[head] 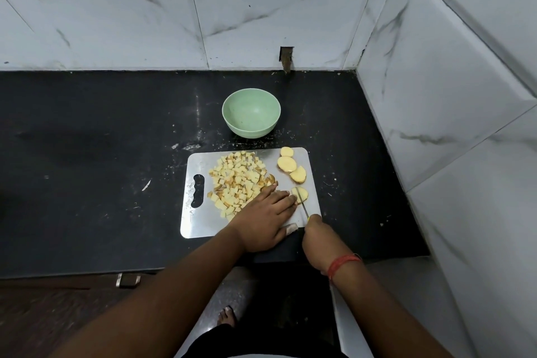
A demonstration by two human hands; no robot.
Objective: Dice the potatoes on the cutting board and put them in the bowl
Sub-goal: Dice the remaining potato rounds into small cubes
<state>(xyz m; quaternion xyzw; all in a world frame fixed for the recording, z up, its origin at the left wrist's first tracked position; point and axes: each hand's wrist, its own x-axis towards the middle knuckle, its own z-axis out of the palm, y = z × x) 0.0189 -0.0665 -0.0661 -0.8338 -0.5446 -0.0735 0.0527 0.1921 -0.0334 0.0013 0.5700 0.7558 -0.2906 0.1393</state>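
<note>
- The potato slice (300,193) being cut lies at the near right of the cutting board (203,221); three more slices (287,164) lie in a row behind it, and a heap of diced potato (236,182) covers the board's middle.
- Judged by look, the raw slices are firm and light but wet-faced, so likely to skid on the smooth metal board; best pinned flat from above, fingertips clear of the blade.
- The left hand (263,216) lies flat, fingers straight and together, tips pressing the slice's left edge; it grips nothing.
- The right hand (315,234) is curled round the knife (303,208), its thin blade set across the slice.
- The dice are small and loose, best scooped in handfuls.
- The green bowl (251,113) stands on the black desk (101,139) just behind the board, holding nothing.
- No brand, label or writing can be read anywhere.
</note>
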